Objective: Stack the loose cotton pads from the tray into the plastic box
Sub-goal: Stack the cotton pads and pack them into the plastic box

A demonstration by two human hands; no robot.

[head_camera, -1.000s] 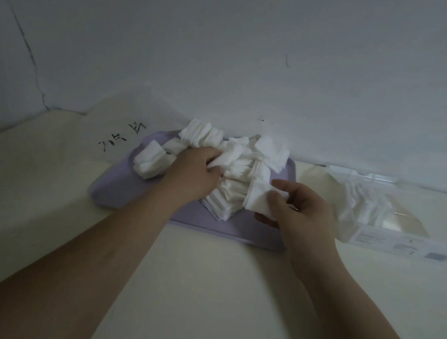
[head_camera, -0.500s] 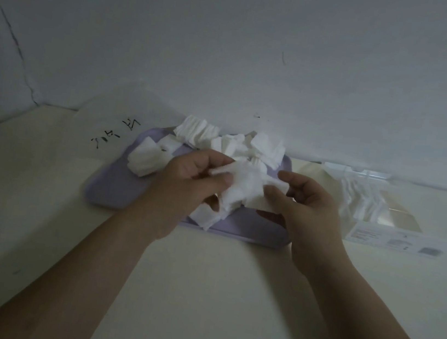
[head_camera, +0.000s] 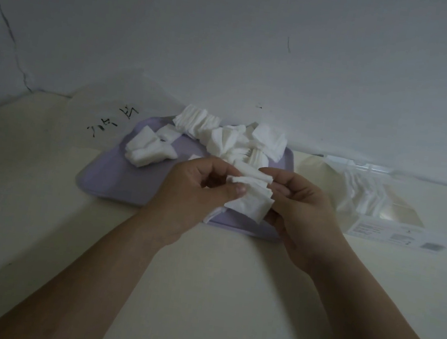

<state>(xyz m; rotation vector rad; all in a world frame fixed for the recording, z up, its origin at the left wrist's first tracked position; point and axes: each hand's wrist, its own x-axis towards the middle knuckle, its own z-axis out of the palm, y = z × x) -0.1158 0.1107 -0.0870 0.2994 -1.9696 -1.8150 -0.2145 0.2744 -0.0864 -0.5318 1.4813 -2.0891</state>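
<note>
A lilac tray (head_camera: 117,180) lies on the cream table and carries several loose white cotton pads (head_camera: 238,139), heaped toward its back and left. Above the tray's front edge I hold a bunch of pads (head_camera: 252,199) between both hands. My left hand (head_camera: 199,191) pinches the bunch from the left with thumb on top. My right hand (head_camera: 303,206) grips it from the right, fingers curled round its end. The clear plastic box (head_camera: 397,235) lies to the right of the tray, with pads inside it.
A translucent plastic sheet with black handwriting (head_camera: 111,122) leans against the wall behind the tray's left side. The grey wall runs close behind the tray and box. The table's left edge meets a cracked wall corner (head_camera: 16,59).
My left hand left the pile on the tray with a bunch of pads and met my right hand; both now hold the bunch together, lifted nearer to me above the tray's front.
</note>
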